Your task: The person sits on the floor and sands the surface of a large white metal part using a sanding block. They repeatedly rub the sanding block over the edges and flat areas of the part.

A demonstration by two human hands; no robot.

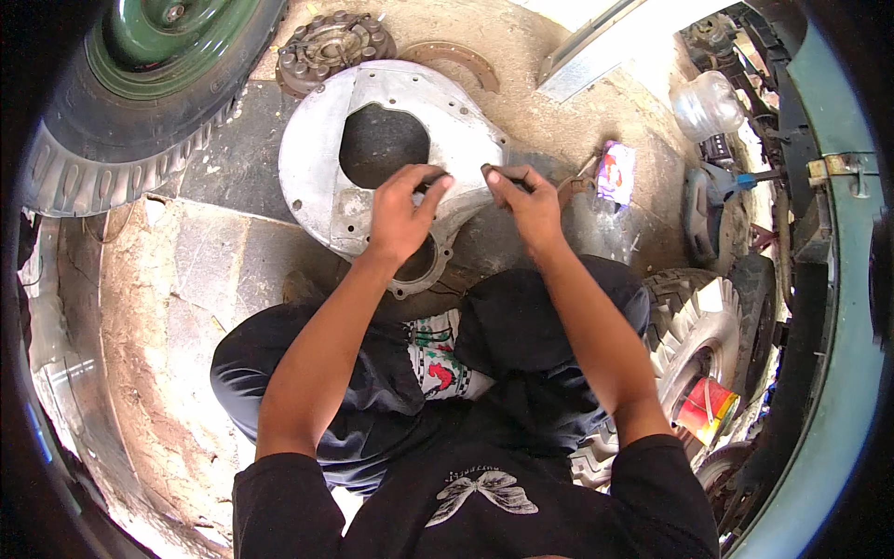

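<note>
A large silver-grey cast bell housing (pixel 312 154) lies flat on the floor before my crossed legs, with a big opening in its middle and bolt holes along its rim. My left hand (pixel 402 216) is over its near part, thumb and fingers pinched, with a dark patch between them. My right hand (pixel 531 207) is over the housing's right edge, fingers curled and pinched around a small dark thing at the fingertips. What either hand holds is too small to make out. The two hands are a short gap apart.
A big tyre (pixel 60 135) with a green rim lies at the far left. Beyond the housing sit a round clutch cover (pixel 335 45) and a rusty ring (pixel 480 67). To the right are a purple packet (pixel 615 175), a clear plastic jug (pixel 706 106), more tyres (pixel 694 340) and a red-yellow can (pixel 703 410).
</note>
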